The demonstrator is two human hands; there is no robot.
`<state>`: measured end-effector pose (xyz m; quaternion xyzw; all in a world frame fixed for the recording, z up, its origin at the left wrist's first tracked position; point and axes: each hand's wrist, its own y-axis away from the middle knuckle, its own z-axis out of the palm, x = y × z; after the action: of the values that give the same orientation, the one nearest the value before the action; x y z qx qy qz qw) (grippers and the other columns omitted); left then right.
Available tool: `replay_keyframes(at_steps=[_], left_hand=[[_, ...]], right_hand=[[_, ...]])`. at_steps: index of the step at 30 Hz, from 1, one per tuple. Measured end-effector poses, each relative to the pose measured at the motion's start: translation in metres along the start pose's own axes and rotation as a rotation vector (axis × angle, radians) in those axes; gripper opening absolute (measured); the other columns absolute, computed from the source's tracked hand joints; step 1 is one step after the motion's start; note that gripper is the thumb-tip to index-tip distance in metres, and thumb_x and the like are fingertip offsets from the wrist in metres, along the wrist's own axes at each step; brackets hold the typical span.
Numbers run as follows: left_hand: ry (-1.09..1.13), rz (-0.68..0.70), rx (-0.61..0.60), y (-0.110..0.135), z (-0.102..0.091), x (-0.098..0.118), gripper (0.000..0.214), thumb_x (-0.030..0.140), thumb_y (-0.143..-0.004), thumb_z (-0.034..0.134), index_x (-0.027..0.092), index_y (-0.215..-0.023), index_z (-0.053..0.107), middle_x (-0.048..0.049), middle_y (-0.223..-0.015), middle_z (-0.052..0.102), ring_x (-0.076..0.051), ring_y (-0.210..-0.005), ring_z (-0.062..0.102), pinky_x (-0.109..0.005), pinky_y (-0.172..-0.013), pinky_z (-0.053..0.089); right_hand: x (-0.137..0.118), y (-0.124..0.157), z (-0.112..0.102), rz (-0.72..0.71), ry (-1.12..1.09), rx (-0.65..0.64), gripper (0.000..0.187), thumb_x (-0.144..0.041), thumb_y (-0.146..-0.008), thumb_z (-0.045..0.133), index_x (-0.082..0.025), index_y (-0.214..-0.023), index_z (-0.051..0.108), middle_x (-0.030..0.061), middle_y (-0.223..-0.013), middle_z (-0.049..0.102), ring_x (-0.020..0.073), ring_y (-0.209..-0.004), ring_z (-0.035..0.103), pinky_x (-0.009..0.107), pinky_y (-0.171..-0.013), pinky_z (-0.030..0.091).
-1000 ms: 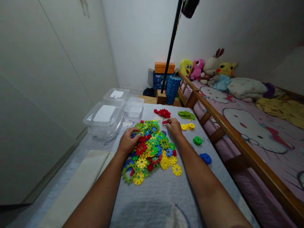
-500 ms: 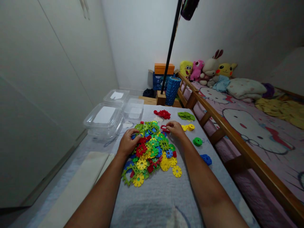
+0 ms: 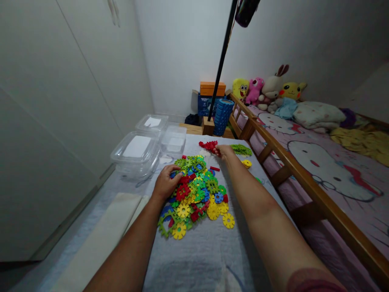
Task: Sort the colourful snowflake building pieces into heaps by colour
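Note:
A heap of mixed plastic interlocking pieces (image 3: 199, 184), in red, yellow, green and blue, lies on the cloth-covered table. My left hand (image 3: 166, 181) rests against the heap's left edge, thumb and fingers apart, gripping nothing. Farther back, my right hand (image 3: 225, 151) reaches to a small pile of red pieces (image 3: 208, 145), its fingertips closed on a red piece at the pile's right side. A red bar-shaped piece (image 3: 214, 168) lies alone beside the heap. Just right of that hand is a green pile (image 3: 241, 150), with yellow round pieces (image 3: 246, 163) nearer.
Clear lidded plastic boxes (image 3: 133, 152) stand at the left, with an open clear container (image 3: 174, 139) beside them. A folded pale cloth (image 3: 100, 239) lies front left. The bed's wooden rail (image 3: 291, 174) runs along the right; a black pole (image 3: 223, 52) rises behind the table.
My right hand has moved back from the heap's edge to the red pile, taking a red piece along. One red bar stays beside the heap. My left hand has barely moved.

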<state>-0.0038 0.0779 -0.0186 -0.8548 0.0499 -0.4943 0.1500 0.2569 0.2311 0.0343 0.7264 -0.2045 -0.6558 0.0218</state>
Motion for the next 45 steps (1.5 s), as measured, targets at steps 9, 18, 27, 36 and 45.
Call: replay_keyframes(at_steps=[9,18,27,36,45], left_hand=[[0.005,-0.008,0.001,0.0,-0.001,0.002,0.026,0.042,-0.078,0.061,0.021,-0.093,0.068,-0.0068,-0.109,0.066,-0.025,-0.111,0.061,-0.042,-0.106,0.044],[0.0,-0.006,0.011,-0.001,0.0,0.003,0.024,0.041,-0.077,0.061,0.022,-0.092,0.068,-0.0065,-0.111,0.066,-0.025,-0.113,0.06,-0.042,-0.108,0.043],[-0.019,0.007,0.015,-0.002,0.001,-0.001,0.026,0.042,-0.078,0.061,0.021,-0.091,0.069,-0.0082,-0.117,0.064,-0.026,-0.118,0.058,-0.043,-0.111,0.041],[-0.022,-0.021,0.036,-0.002,0.002,-0.003,0.029,0.043,-0.077,0.064,0.021,-0.095,0.069,-0.0097,-0.128,0.06,-0.028,-0.127,0.054,-0.046,-0.116,0.036],[0.004,-0.059,0.02,-0.001,0.006,-0.003,0.057,0.048,-0.078,0.066,0.021,-0.128,0.059,-0.0117,-0.133,0.063,-0.03,-0.126,0.057,-0.048,-0.11,0.042]], right_hand=[[0.016,0.03,-0.024,-0.082,-0.003,0.015,0.013,-0.009,-0.068,0.064,-0.017,-0.075,0.057,-0.0031,-0.061,0.061,0.0086,-0.055,0.055,0.018,-0.052,0.045],[0.059,0.057,-0.052,-0.437,0.751,-0.181,0.015,-0.012,-0.06,0.07,-0.018,-0.073,0.066,-0.0024,-0.067,0.062,0.0124,-0.063,0.053,0.022,-0.057,0.037],[0.05,0.047,-0.029,-0.512,0.83,0.023,0.013,-0.014,-0.073,0.066,-0.019,-0.083,0.073,0.0024,-0.078,0.069,0.0169,-0.075,0.06,0.025,-0.068,0.04],[0.045,0.029,-0.005,-0.496,0.769,0.162,0.025,-0.011,-0.079,0.059,-0.017,-0.1,0.071,0.0103,-0.098,0.073,0.021,-0.089,0.064,0.029,-0.085,0.044],[0.036,0.048,0.021,-0.736,0.695,-0.185,0.025,-0.022,-0.087,0.054,-0.017,-0.103,0.073,0.0065,-0.103,0.074,0.0184,-0.095,0.066,0.029,-0.093,0.048]])
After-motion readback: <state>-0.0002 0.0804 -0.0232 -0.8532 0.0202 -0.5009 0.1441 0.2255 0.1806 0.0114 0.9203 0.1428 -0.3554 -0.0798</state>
